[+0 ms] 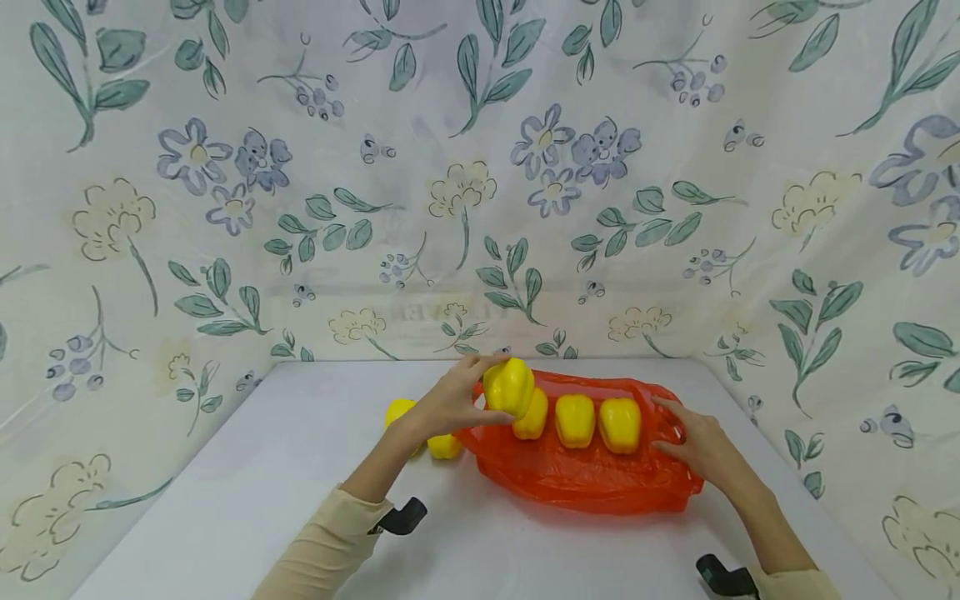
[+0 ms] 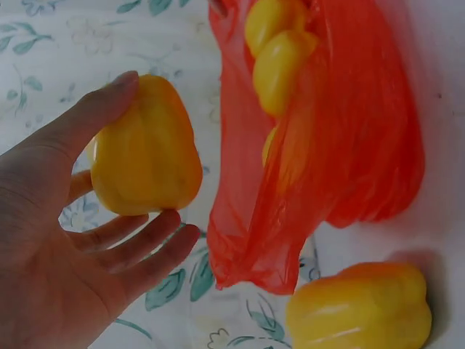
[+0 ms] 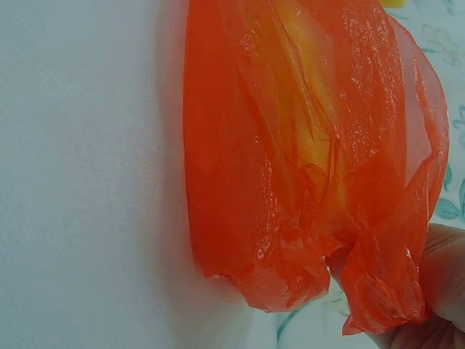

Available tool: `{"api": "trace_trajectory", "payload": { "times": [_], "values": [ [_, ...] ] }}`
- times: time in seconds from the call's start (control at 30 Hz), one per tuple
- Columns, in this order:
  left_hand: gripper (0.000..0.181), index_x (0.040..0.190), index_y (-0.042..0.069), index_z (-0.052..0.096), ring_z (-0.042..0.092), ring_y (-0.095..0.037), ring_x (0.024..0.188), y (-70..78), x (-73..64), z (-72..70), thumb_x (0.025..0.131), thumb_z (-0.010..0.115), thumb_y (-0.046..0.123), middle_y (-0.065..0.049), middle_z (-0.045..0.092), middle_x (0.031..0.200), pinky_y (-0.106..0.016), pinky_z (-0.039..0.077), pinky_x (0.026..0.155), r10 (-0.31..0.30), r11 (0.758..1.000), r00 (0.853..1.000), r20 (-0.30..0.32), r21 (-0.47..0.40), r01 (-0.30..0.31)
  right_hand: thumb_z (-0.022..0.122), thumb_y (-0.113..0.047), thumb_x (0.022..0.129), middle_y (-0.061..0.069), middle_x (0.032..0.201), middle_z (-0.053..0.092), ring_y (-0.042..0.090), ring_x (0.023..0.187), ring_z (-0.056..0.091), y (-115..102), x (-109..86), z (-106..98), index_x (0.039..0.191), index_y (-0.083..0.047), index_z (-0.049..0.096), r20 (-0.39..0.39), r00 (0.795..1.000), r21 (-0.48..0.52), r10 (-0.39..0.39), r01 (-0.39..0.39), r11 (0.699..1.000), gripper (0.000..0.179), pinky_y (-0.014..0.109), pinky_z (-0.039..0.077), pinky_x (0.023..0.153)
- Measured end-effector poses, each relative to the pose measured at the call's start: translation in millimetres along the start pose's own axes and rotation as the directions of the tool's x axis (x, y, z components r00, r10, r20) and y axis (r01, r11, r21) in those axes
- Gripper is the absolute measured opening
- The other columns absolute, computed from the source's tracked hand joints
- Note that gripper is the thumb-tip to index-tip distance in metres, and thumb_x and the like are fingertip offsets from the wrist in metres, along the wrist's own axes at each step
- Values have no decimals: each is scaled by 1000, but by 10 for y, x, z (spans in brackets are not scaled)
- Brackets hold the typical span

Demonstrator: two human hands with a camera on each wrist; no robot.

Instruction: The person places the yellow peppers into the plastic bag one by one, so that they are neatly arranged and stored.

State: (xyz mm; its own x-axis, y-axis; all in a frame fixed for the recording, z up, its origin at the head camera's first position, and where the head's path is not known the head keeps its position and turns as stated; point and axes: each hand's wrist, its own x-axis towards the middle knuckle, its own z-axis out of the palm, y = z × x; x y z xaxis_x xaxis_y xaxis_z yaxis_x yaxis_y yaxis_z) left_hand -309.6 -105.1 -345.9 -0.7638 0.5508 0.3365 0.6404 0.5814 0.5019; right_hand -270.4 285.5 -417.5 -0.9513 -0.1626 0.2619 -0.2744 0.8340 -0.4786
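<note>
- A flowered sheet rises behind and on both sides of the white table.
- At left on the table sit loose yellow peppers, partly hidden by the forearm.
- The left hand grips a raised yellow pepper, thumb and fingers spread around it, near the bag's left end.
- Three bagged peppers show in the red bag; the leftmost is half covered.
- The right hand pinches the bag's right end, fingertips mostly hidden by plastic.

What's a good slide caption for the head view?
Left hand holds a yellow pepper by an open red bag with three peppers inside, the right hand gripping the bag's side.
</note>
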Motion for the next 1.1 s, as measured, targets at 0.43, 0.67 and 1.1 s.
{"api": "trace_trajectory", "payload": {
  "times": [0.43, 0.67, 1.1],
  "values": [
    [84, 148, 32, 39, 52, -16, 114, 227, 175, 244, 77, 80, 50, -1, 46, 138, -33, 56, 91, 26, 999, 995, 98, -49, -21, 78, -14, 82, 29, 129, 58, 45, 109, 59, 3, 23, -27, 144, -7, 44, -1, 1000, -4, 2, -2, 1000, 71, 51, 59, 81],
    [84, 148, 37, 37, 51, -16, 116, 315, 206, 382, 77, 79, 50, 0, 46, 138, -29, 56, 89, 19, 999, 990, 141, -36, -14, 78, -13, 82, 29, 129, 59, 46, 110, 59, 8, 25, -25, 143, -6, 44, -7, 1000, -5, -15, 15, 1000, 70, 51, 59, 81],
    [83, 146, 41, 38, 49, -13, 112, 424, 284, 677, 75, 78, 56, 1, 46, 135, -21, 51, 85, 29, 999, 981, 191, -30, -24, 78, -12, 81, 29, 126, 60, 44, 106, 60, -3, 0, -10, 143, -6, 45, -3, 1000, -12, -13, 13, 1000, 70, 51, 59, 80]
  ]
}}
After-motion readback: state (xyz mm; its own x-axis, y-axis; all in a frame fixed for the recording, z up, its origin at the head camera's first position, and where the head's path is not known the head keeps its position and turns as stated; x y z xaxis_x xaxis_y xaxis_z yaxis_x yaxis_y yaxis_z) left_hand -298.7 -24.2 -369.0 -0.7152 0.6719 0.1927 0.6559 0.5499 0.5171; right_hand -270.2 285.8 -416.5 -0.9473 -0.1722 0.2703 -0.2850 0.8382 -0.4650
